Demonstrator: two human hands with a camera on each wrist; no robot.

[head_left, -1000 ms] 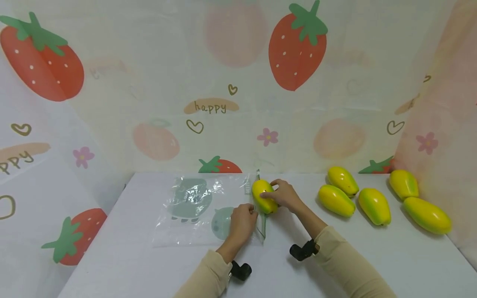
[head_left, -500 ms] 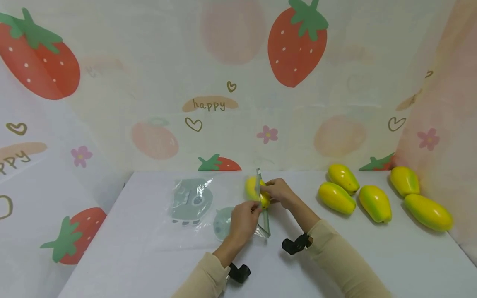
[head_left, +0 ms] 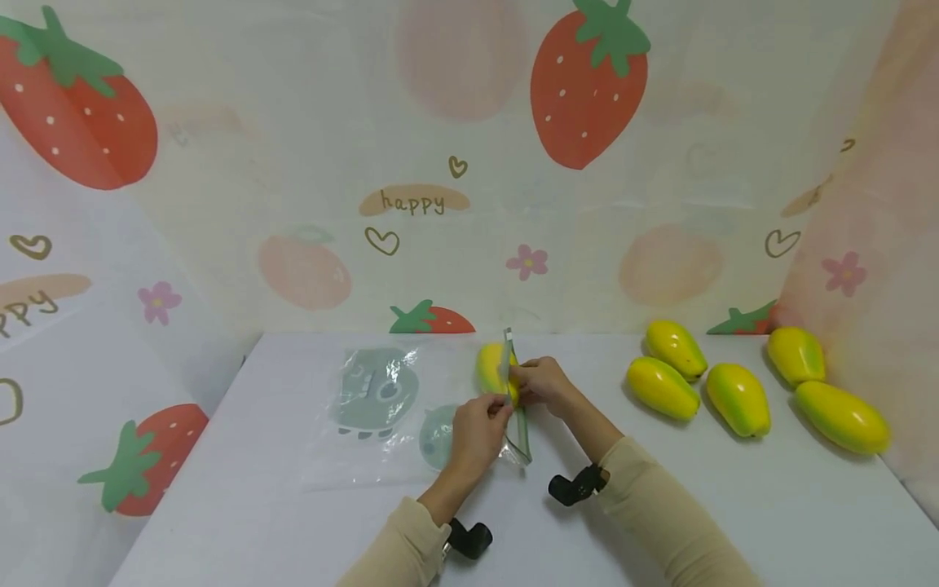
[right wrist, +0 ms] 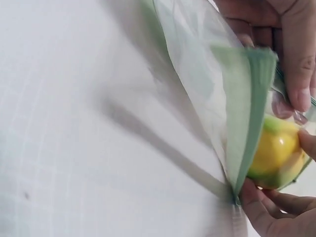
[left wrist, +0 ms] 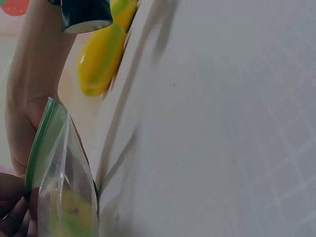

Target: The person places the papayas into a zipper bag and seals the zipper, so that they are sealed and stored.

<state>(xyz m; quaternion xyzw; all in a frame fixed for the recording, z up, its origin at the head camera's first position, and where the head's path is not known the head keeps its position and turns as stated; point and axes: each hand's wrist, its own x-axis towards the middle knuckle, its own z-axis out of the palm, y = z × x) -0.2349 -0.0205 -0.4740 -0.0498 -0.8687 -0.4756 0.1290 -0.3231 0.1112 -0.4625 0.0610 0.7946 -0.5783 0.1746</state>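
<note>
A clear zip bag (head_left: 381, 456) with grey-green cartoon prints lies flat, its green-edged mouth raised toward the right. My left hand (head_left: 478, 432) pinches one lip of that mouth. A yellow-green papaya (head_left: 489, 367) is inside the opening, partly seen through the plastic. My right hand (head_left: 546, 383) grips it at the near end, fingertips in the mouth. In the right wrist view the papaya (right wrist: 277, 148) sits between my right thumb and fingers (right wrist: 269, 210), behind the green strip (right wrist: 254, 98). The left wrist view shows it blurred through the bag (left wrist: 54, 163).
Several loose papayas lie on the right of the white table (head_left: 242, 522), among them a nearer one (head_left: 737, 399) and one at the right edge (head_left: 844, 417). A fruit-printed cloth (head_left: 440, 122) stands behind and along both sides.
My right hand has moved the papaya left, from above the bag's mouth to inside it. My left hand keeps its pinch while the bag's lip has lifted in front of the fruit.
</note>
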